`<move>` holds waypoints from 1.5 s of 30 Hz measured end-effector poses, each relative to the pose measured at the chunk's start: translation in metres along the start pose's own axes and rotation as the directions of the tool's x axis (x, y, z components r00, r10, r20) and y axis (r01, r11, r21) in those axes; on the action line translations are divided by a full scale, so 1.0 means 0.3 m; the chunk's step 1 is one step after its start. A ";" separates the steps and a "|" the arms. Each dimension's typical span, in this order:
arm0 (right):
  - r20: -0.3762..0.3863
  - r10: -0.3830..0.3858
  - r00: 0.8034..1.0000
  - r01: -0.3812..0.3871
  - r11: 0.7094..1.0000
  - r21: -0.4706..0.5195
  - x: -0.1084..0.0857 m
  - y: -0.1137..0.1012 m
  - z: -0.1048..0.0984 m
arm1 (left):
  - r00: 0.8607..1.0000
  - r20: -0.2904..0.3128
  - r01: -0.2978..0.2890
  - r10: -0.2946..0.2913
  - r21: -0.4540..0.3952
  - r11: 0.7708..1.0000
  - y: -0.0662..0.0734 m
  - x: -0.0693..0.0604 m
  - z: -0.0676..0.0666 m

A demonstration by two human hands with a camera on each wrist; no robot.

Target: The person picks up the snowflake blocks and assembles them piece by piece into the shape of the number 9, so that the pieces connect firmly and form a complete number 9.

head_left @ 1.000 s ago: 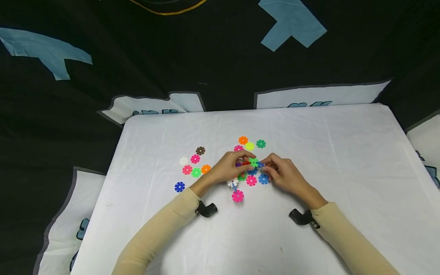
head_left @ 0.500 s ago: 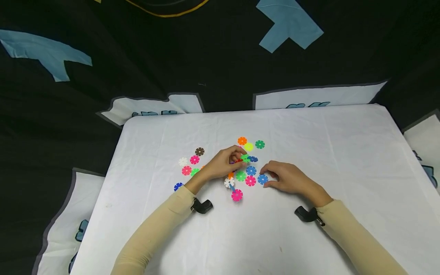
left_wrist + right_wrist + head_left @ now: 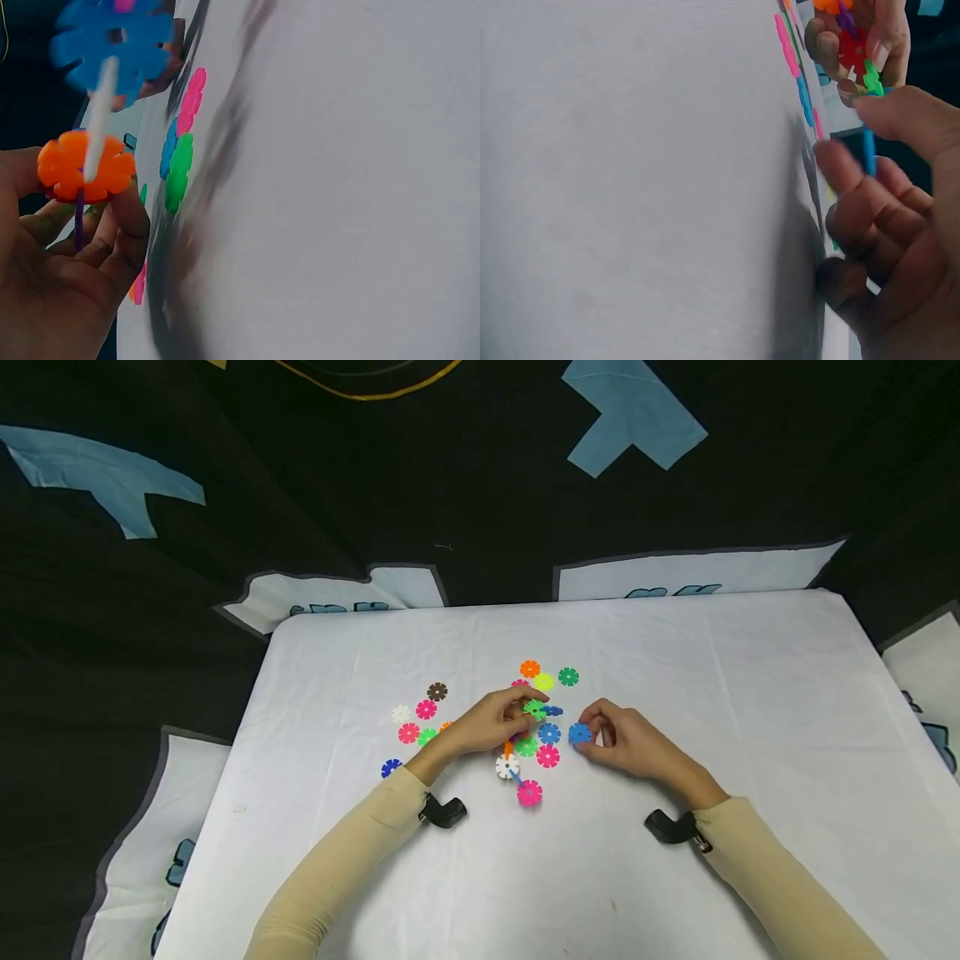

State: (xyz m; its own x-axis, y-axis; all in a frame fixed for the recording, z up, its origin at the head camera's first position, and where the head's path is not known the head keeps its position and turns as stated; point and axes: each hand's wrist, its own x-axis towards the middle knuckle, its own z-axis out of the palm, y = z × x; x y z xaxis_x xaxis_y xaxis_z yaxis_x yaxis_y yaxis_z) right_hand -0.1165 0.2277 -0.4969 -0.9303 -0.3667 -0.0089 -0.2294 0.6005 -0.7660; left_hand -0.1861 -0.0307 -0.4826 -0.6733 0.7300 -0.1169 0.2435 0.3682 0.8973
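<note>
Blue disc (image 3: 580, 733) sits pinched by the right hand (image 3: 628, 745), at its nine o'clock; ten o'clock from that disc, near but apart, a darker disc (image 3: 553, 711), edge-on with its long axis nine-to-three, ends the linked chain (image 3: 535, 709) the left hand (image 3: 489, 723) grips.

The left hand (image 3: 487, 723) is hiding part of an orange notched disc (image 3: 446, 725), and the left wrist view is cutting off a blue disc (image 3: 135, 56) and blurring a white disc (image 3: 100, 127).
</note>
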 end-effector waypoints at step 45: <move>-0.138 0.002 0.990 0.040 0.952 0.304 0.026 -0.047 0.029 | 0.997 0.038 0.070 -0.065 -0.159 0.985 -0.007 0.017 0.024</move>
State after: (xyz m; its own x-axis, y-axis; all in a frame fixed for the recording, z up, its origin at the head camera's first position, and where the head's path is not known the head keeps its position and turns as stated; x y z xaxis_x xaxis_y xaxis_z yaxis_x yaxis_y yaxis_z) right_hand -0.1181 0.2101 -0.4917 -0.9614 -0.2637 0.0784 -0.1688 0.3408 -0.9248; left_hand -0.1849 -0.0237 -0.4882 -0.6605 0.7261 -0.1912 0.0812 0.3222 0.9432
